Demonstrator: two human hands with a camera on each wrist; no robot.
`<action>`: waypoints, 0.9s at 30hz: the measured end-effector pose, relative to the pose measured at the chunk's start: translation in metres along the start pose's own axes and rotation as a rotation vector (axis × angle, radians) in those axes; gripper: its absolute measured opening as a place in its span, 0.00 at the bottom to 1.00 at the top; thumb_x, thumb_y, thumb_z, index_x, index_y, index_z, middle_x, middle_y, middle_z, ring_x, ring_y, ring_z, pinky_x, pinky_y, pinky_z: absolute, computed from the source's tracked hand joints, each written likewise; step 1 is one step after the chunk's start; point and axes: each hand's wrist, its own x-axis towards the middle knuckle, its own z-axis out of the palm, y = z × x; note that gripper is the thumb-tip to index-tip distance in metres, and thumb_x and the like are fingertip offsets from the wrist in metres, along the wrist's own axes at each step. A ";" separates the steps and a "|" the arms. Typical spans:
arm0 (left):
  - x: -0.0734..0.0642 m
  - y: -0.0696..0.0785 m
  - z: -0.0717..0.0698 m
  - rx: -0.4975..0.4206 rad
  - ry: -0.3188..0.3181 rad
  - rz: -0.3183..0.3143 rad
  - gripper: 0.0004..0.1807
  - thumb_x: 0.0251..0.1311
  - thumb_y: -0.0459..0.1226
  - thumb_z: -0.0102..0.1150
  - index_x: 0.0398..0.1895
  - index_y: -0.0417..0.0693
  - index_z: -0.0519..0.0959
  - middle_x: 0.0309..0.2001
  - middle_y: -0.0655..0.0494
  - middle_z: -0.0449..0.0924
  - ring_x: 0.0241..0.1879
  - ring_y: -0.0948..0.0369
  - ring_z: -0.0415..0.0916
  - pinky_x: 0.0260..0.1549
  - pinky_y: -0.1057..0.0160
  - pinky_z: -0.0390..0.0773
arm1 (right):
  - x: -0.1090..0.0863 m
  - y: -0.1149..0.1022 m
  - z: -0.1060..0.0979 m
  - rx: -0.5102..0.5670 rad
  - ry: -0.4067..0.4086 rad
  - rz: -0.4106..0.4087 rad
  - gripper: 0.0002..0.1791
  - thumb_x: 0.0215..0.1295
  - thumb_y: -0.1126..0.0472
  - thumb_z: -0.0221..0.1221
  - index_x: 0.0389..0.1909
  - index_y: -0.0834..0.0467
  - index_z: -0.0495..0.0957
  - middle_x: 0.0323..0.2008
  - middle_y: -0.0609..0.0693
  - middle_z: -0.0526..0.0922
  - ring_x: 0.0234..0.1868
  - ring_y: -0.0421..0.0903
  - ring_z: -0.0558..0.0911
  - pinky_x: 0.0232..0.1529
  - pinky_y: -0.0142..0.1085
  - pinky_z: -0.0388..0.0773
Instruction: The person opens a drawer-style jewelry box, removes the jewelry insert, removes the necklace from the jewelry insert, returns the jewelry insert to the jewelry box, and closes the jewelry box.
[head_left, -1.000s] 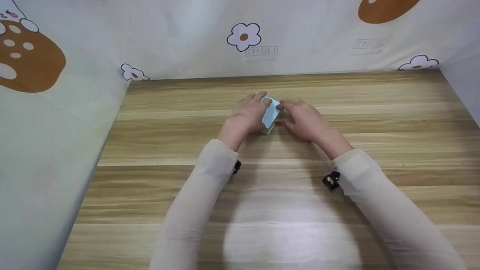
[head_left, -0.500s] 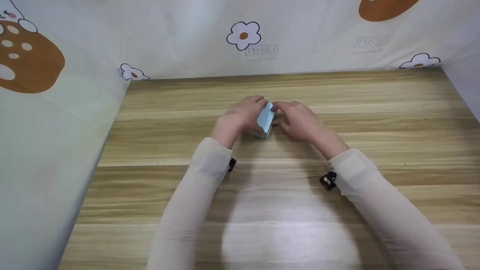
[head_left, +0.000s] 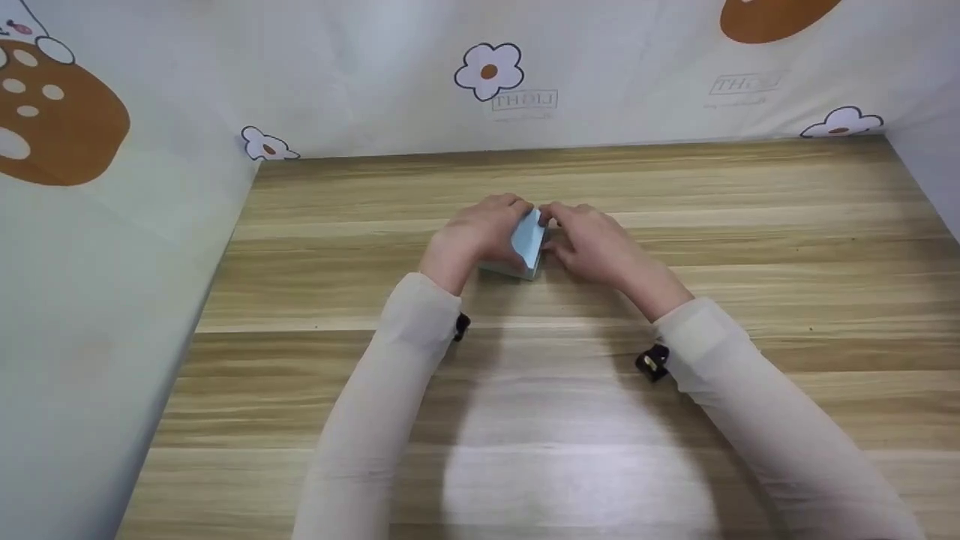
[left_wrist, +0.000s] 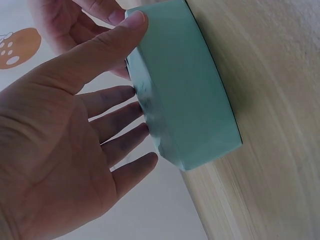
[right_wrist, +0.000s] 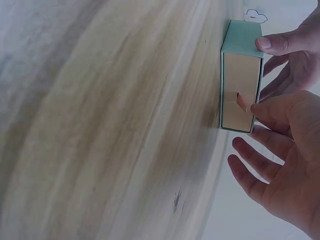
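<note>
A pale teal box with a beige inner drawer rests on the wooden table. A small brown pull tab sticks out of the drawer's end, which faces right. My left hand grips the box, its thumb on the near side and its fingertips along the upper edge, as the left wrist view shows. My right hand is at the drawer end. In the right wrist view its thumb tip is right at the pull tab, its index fingertip is by the box's edge, and the other fingers are spread loosely.
A pale cloth wall with printed flowers and brown shapes stands behind the table and along both sides. Black wrist cameras sit under both pale sleeves.
Both hands and the box have shifted slightly left and towards me. The box has turned a little, with more of its near side showing. The right hand stays at its right end.
</note>
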 end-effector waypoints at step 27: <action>0.001 -0.004 0.002 -0.059 0.030 -0.007 0.49 0.50 0.47 0.76 0.74 0.48 0.61 0.70 0.51 0.65 0.66 0.53 0.64 0.68 0.54 0.66 | -0.001 -0.008 0.000 0.000 0.076 0.047 0.13 0.64 0.61 0.65 0.46 0.65 0.81 0.45 0.60 0.84 0.48 0.56 0.83 0.50 0.49 0.80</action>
